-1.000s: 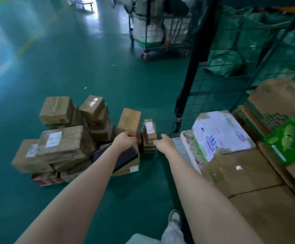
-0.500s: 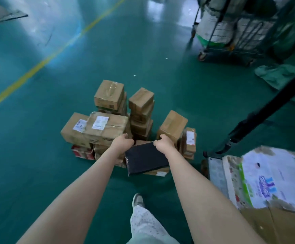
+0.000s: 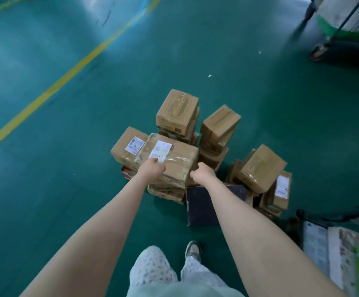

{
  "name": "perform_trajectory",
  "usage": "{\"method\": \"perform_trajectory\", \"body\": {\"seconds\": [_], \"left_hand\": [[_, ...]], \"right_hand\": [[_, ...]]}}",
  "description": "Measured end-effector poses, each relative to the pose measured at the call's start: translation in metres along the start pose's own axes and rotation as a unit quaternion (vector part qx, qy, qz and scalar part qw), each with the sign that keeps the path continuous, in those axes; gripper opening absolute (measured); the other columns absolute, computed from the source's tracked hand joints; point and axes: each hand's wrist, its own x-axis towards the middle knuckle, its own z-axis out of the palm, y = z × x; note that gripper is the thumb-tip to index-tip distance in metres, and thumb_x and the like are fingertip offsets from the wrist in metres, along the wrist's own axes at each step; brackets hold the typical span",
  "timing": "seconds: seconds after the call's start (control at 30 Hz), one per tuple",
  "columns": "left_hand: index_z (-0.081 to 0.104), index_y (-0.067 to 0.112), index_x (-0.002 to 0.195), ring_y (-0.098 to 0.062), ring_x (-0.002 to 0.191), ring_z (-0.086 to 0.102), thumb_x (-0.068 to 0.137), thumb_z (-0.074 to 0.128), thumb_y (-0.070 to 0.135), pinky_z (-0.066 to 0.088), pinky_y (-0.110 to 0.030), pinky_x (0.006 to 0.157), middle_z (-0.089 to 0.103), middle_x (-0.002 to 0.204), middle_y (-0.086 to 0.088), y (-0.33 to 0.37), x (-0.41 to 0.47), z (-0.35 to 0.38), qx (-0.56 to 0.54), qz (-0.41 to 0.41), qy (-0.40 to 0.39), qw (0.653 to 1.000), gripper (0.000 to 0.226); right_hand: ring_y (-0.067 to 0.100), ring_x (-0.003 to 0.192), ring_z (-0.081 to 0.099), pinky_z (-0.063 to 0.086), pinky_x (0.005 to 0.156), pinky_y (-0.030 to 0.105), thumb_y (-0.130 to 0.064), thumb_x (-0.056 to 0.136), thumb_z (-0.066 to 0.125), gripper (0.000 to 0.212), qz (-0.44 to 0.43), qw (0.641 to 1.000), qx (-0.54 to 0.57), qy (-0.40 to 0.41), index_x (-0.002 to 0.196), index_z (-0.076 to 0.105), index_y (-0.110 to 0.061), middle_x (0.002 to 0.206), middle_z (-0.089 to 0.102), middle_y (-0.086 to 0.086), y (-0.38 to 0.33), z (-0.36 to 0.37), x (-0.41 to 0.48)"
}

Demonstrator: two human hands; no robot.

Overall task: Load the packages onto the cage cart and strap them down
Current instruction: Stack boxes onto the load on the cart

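Reaching down past pale dotted trousers (image 3: 153,269), stretched forward over the green floor (image 3: 45,189). Under the right forearm, a flat black package (image 3: 198,209). Just beyond, at the near top edge of a large tape-wrapped brown cardboard box (image 3: 180,159) by its white label (image 3: 160,152), the left hand (image 3: 153,169); against that box's right corner, the right hand (image 3: 202,173). Fingers of both hidden behind the knuckles: grip impossible to tell. Stacked round and behind, smaller brown cartons (image 3: 177,110); farther off, a yellow floor line (image 3: 67,71).

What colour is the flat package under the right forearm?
The flat package is black; head view.
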Motion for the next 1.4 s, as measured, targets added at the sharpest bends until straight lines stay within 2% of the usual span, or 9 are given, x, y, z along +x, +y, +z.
{"method": "perform_trajectory", "body": {"seconds": [0.2, 0.47, 0.63, 0.77, 0.93, 1.07, 1.2, 1.3, 1.4], "left_hand": [[0.029, 0.006, 0.146, -0.03, 0.133, 0.039, 0.095, 0.042, 0.014, 0.031, -0.036, 0.11, 0.037, 0.148, -0.014, -0.019, 0.077, -0.016, 0.039, -0.043, -0.042, 0.997, 0.053], [0.022, 0.008, 0.147, -0.035, 0.12, 0.049, 0.09, 0.051, 0.018, 0.045, -0.04, 0.096, 0.036, 0.142, -0.018, -0.08, 0.202, -0.004, 0.088, -0.073, -0.072, 0.991, 0.065], [0.012, 0.008, 0.148, -0.034, 0.134, 0.031, 0.077, 0.061, 0.03, 0.032, -0.052, 0.108, 0.024, 0.149, -0.012, -0.122, 0.264, 0.003, 0.085, -0.115, -0.058, 0.988, 0.089], [0.015, 0.006, 0.147, -0.033, 0.127, 0.041, 0.087, 0.06, 0.016, 0.037, -0.04, 0.105, 0.037, 0.142, -0.016, -0.13, 0.292, 0.007, 0.002, -0.133, -0.067, 0.989, 0.076], [0.023, 0.006, 0.14, -0.032, 0.116, 0.049, 0.088, 0.058, 0.023, 0.04, -0.039, 0.088, 0.046, 0.132, -0.014, -0.112, 0.285, 0.01, -0.019, -0.126, -0.076, 0.989, 0.065], [0.022, 0.01, 0.136, -0.036, 0.112, 0.054, 0.086, 0.056, 0.027, 0.042, -0.04, 0.08, 0.051, 0.127, -0.017, -0.079, 0.257, 0.003, -0.046, -0.12, -0.104, 0.986, 0.063], [0.018, 0.012, 0.136, -0.038, 0.103, 0.06, 0.084, 0.059, 0.019, 0.053, -0.044, 0.086, 0.05, 0.121, -0.019, -0.048, 0.216, -0.008, -0.095, -0.105, -0.144, 0.979, 0.067], [0.014, 0.011, 0.141, -0.036, 0.105, 0.058, 0.088, 0.055, 0.023, 0.052, -0.042, 0.08, 0.048, 0.127, -0.019, -0.025, 0.179, -0.012, -0.068, -0.074, -0.153, 0.983, 0.068], [0.012, 0.012, 0.145, -0.039, 0.116, 0.052, 0.093, 0.049, 0.034, 0.046, -0.054, 0.094, 0.047, 0.133, -0.019, 0.002, 0.141, -0.014, -0.051, -0.043, -0.165, 0.984, 0.067]], "right_hand": [[0.03, 0.114, 0.053, 0.045, 0.09, 0.033, -0.023, 0.092, 0.045, 0.048, 0.026, 0.999, 0.025, -0.018, 0.14, 0.041, -0.018, 0.131, 0.053, 0.009, -0.025, 0.034, 0.066], [0.025, 0.099, 0.053, 0.042, 0.071, 0.024, -0.016, 0.093, 0.049, 0.053, 0.13, 0.985, 0.113, 0.012, 0.144, 0.033, -0.011, 0.138, 0.046, 0.01, -0.001, 0.104, 0.158], [0.033, 0.124, 0.045, 0.044, 0.086, 0.035, -0.022, 0.093, 0.055, 0.068, 0.26, 0.94, 0.213, 0.062, 0.149, 0.019, -0.008, 0.148, 0.03, 0.015, 0.027, 0.138, 0.189], [0.03, 0.123, 0.044, 0.046, 0.096, 0.045, -0.028, 0.092, 0.052, 0.063, 0.266, 0.92, 0.284, 0.037, 0.146, 0.024, -0.012, 0.145, 0.034, 0.01, 0.037, 0.155, 0.2], [0.034, 0.121, 0.047, 0.054, 0.073, 0.043, -0.033, 0.099, 0.044, 0.05, 0.257, 0.877, 0.393, 0.104, 0.144, 0.024, -0.023, 0.144, 0.033, 0.006, 0.032, 0.142, 0.183], [0.035, 0.104, 0.058, 0.056, 0.074, 0.047, -0.037, 0.1, 0.038, 0.029, 0.256, 0.872, 0.394, 0.137, 0.125, 0.034, -0.023, 0.126, 0.05, 0.013, 0.03, 0.106, 0.159], [0.037, 0.104, 0.058, 0.054, 0.065, 0.042, -0.037, 0.1, 0.037, 0.03, 0.26, 0.869, 0.39, 0.16, 0.126, 0.034, -0.022, 0.125, 0.05, 0.015, 0.032, 0.073, 0.118], [0.037, 0.105, 0.057, 0.052, 0.065, 0.042, -0.037, 0.1, 0.036, 0.04, 0.261, 0.856, 0.405, 0.186, 0.136, 0.031, -0.021, 0.123, 0.049, 0.012, 0.034, 0.053, 0.084], [0.038, 0.108, 0.055, 0.052, 0.084, 0.05, -0.042, 0.097, 0.038, 0.047, 0.25, 0.839, 0.428, 0.223, 0.14, 0.029, -0.024, 0.131, 0.049, 0.01, 0.038, 0.029, 0.038]]}}
